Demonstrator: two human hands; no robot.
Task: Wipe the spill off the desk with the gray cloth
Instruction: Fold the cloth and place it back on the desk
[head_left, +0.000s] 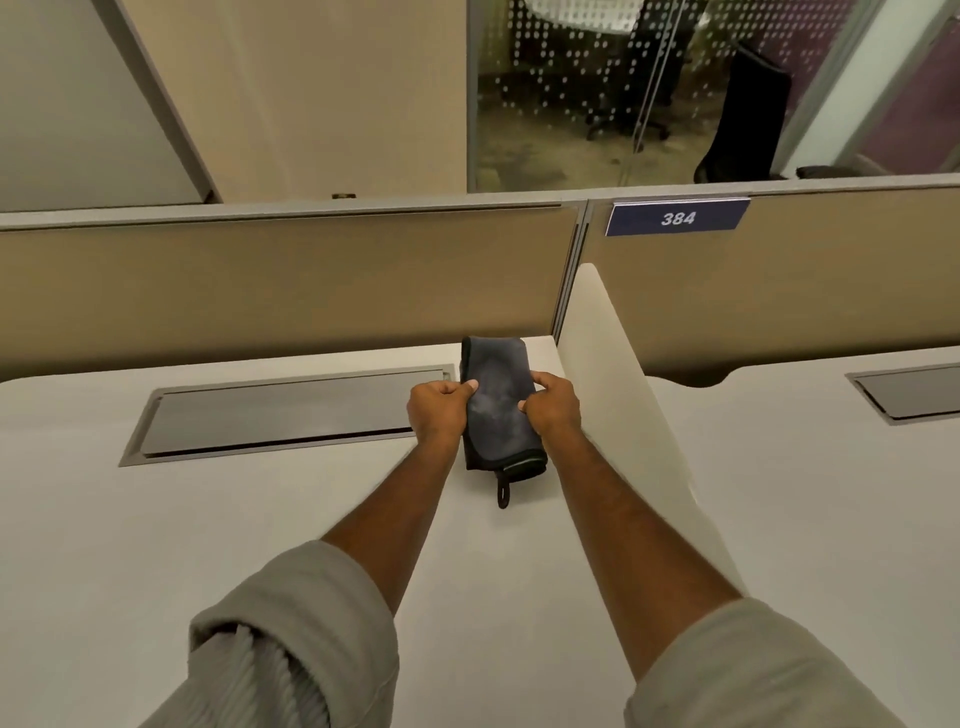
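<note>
A folded gray cloth (496, 384) with a black hem and a small black hanging loop lies lengthwise at the back right of the white desk (208, 519), beside the side divider. My left hand (436, 410) grips its left edge, thumb on top. My right hand (553, 405) grips its right edge the same way. Both hands hold the cloth around its middle. No spill is visible on the desk surface.
A long gray cable-tray lid (280, 415) is set into the desk left of the cloth. A white side divider (618, 374) stands right of my right hand. A tan partition (291, 280) closes the back, with a blue "384" sign (678, 217).
</note>
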